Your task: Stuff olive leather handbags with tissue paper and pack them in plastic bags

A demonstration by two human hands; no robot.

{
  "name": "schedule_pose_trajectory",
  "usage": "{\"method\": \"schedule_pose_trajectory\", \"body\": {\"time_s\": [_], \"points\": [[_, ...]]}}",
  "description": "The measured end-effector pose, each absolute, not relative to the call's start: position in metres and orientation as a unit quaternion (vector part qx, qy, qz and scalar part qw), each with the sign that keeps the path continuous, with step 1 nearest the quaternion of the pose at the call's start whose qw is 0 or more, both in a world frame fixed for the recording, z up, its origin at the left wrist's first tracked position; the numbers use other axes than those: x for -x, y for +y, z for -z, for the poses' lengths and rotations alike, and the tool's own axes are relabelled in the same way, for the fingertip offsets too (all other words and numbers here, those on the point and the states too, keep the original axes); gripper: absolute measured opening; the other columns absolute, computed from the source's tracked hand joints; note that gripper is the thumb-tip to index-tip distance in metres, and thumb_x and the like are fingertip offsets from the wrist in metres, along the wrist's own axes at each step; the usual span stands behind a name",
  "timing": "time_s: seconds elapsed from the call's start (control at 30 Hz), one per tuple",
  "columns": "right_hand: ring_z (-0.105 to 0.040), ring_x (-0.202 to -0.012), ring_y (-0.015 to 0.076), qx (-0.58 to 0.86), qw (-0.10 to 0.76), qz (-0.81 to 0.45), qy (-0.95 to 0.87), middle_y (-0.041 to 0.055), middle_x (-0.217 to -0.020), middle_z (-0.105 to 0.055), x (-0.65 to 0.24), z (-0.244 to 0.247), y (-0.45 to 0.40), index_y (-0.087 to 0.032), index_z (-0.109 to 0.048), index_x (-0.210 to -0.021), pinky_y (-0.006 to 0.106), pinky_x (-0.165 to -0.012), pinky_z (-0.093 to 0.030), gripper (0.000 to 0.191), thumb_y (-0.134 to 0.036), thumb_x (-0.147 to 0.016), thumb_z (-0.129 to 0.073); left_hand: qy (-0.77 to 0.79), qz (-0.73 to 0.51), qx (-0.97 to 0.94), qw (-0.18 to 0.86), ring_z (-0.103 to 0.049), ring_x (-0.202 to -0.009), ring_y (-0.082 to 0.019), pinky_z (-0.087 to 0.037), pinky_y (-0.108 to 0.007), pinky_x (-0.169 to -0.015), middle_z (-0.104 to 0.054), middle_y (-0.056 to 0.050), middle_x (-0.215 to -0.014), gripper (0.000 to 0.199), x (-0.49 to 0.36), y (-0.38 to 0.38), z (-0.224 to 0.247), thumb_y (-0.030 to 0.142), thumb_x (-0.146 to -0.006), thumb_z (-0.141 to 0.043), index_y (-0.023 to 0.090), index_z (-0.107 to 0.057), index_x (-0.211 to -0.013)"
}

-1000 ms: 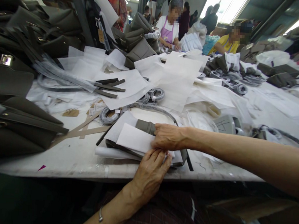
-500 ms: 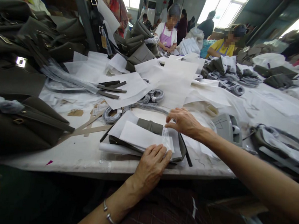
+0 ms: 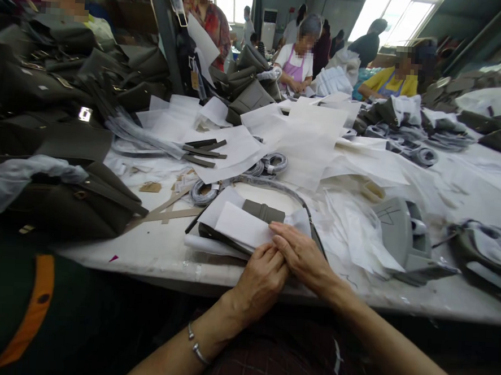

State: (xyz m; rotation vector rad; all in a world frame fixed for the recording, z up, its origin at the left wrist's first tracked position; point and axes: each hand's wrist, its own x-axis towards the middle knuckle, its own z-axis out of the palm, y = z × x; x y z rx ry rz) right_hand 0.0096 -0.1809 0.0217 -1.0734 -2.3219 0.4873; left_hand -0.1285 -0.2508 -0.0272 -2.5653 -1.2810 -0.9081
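A dark olive handbag (image 3: 207,231) lies in front of me, largely covered by white paper (image 3: 237,225). An olive tab (image 3: 262,211) shows above the paper, and a plastic-wrapped handle (image 3: 271,183) arches behind. My left hand (image 3: 264,281) rests at the bag's near right edge with fingers bent and pressed together; their tips are partly covered, so what they pinch is hidden. Across those fingertips lies my right hand (image 3: 304,258), its fingers stretched out flat over the paper. The clear strip seen earlier is hidden under the hands.
A grey tape dispenser (image 3: 395,224) stands to the right, beside another wrapped bag (image 3: 479,255). Olive handbags (image 3: 101,201) are piled left. Plastic-wrapped coiled straps (image 3: 204,192) and loose paper sheets (image 3: 305,128) lie behind. Co-workers (image 3: 298,63) sit across the table.
My right hand has come down from above the bag, where a clear strip hung below its fingers, onto my left fingertips. My left fingers have bent more. The view has shifted left.
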Motion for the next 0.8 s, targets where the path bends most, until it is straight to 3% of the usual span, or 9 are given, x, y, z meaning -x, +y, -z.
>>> {"method": "schedule_pose_trajectory", "body": {"time_s": [0.13, 0.27, 0.43, 0.5, 0.63, 0.8], "points": [[-0.058, -0.122, 0.0239, 0.375, 0.253, -0.145, -0.88, 0.0108, -0.127, -0.066, -0.012, 0.001, -0.195, -0.017, -0.067, -0.12, 0.045, -0.107, -0.045, 0.039, -0.03, -0.102, -0.035, -0.407, 0.269, 0.868, 0.098, -0.058, -0.117, -0.019, -0.041, -0.035, -0.107, -0.065, -0.013, -0.122, 0.034, 0.166, -0.251, -0.001, 0.015, -0.098, -0.038, 0.009, -0.056, -0.125], [-0.055, -0.125, 0.0285, 0.339, 0.221, -0.057, -0.913, 0.0148, -0.135, -0.059, -0.016, 0.003, -0.192, -0.014, -0.059, -0.131, 0.047, -0.109, -0.044, 0.04, -0.034, -0.097, -0.049, -0.526, 0.213, 0.812, 0.135, -0.048, -0.13, -0.031, -0.034, -0.053, -0.112, -0.062, -0.012, -0.128, 0.035, 0.233, -0.24, -0.031, 0.032, -0.094, -0.056, 0.016, -0.059, -0.125], [-0.059, -0.12, 0.0293, 0.326, 0.149, -0.05, -0.932, 0.0156, -0.129, -0.063, -0.03, -0.013, -0.178, -0.014, -0.062, -0.126, 0.048, -0.104, -0.047, 0.037, -0.032, -0.094, -0.057, -0.588, 0.224, 0.774, 0.072, -0.06, -0.115, -0.025, -0.052, -0.039, -0.095, -0.057, -0.012, -0.133, 0.04, 0.251, -0.242, -0.023, 0.039, -0.095, -0.054, 0.021, -0.056, -0.129], [-0.06, -0.119, 0.0291, 0.326, 0.142, -0.071, -0.932, 0.015, -0.126, -0.066, -0.034, -0.022, -0.176, -0.015, -0.064, -0.122, 0.048, -0.104, -0.047, 0.035, -0.033, -0.093, -0.057, -0.598, 0.252, 0.756, 0.082, -0.06, -0.114, -0.025, -0.053, -0.038, -0.093, -0.056, -0.012, -0.134, 0.038, 0.23, -0.253, -0.012, 0.04, -0.095, -0.052, 0.021, -0.057, -0.128], [-0.053, -0.128, 0.0279, 0.317, 0.158, -0.107, -0.929, 0.0132, -0.137, -0.058, -0.027, -0.025, -0.194, -0.019, -0.055, -0.135, 0.05, -0.107, -0.044, 0.046, -0.039, -0.093, -0.056, -0.585, 0.284, 0.753, 0.1, -0.062, -0.108, -0.024, -0.055, -0.037, -0.089, -0.056, -0.013, -0.135, 0.034, 0.188, -0.275, -0.004, 0.036, -0.097, -0.049, 0.021, -0.059, -0.126], [-0.042, -0.137, 0.0321, 0.331, 0.163, -0.036, -0.929, 0.0154, -0.148, -0.045, -0.008, 0.0, -0.224, -0.016, -0.043, -0.145, 0.056, -0.114, -0.033, 0.066, -0.038, -0.087, -0.065, -0.561, 0.211, 0.797, 0.074, -0.063, -0.095, -0.02, -0.055, -0.031, -0.08, -0.06, -0.006, -0.131, 0.029, 0.193, -0.273, -0.02, 0.035, -0.093, -0.058, 0.027, -0.062, -0.121]]}}
